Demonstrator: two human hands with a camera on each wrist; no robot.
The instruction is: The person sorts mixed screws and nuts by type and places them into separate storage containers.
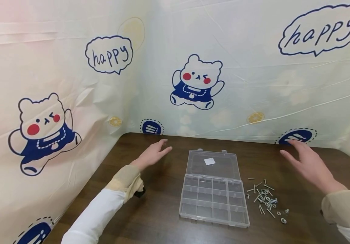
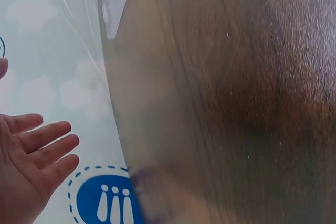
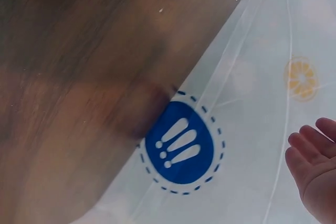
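In the head view my left hand [image 1: 151,154] is held over the table's left part, fingers extended and thumb apart, holding nothing. My right hand [image 1: 310,166] hovers at the right with fingers stretched forward, and it holds nothing either. Between the hands lies a clear plastic compartment box [image 1: 212,203], its lid [image 1: 212,166] swung back flat and a small white square [image 1: 209,161] on it. No items show in its compartments. Just right of the box is a loose pile of screws, nuts and washers [image 1: 266,198]. Both wrist views show the fingers spread, palms partly visible.
A dark brown wooden table [image 1: 159,217] carries everything. Pale printed curtains [image 1: 251,81] hang along its back and left side, with bear figures and lettering. A larger washer [image 1: 283,220] lies at the pile's near edge.
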